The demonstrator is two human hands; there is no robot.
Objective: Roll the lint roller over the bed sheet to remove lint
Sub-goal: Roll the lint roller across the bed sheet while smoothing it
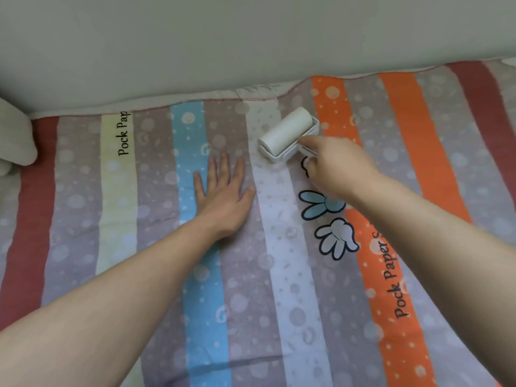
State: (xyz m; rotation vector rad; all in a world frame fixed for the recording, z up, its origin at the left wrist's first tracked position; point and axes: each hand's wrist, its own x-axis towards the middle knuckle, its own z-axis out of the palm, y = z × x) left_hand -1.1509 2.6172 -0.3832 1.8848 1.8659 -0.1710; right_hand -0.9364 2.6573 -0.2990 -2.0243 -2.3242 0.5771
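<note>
On bed sheet [251,303] — lint roller [287,132] in R hand [337,169], L hand [223,196] flat

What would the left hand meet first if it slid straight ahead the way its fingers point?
Probably only the wall: the left hand, flat on the bed sheet, points ahead, passing left of the lint roller; nothing else shows in that line.

The wall [251,37] blocks the way just past the lint roller [289,134]. The flat left hand [226,191] lies beside it. The bed sheet [251,303] nearer the person is open room.
</note>
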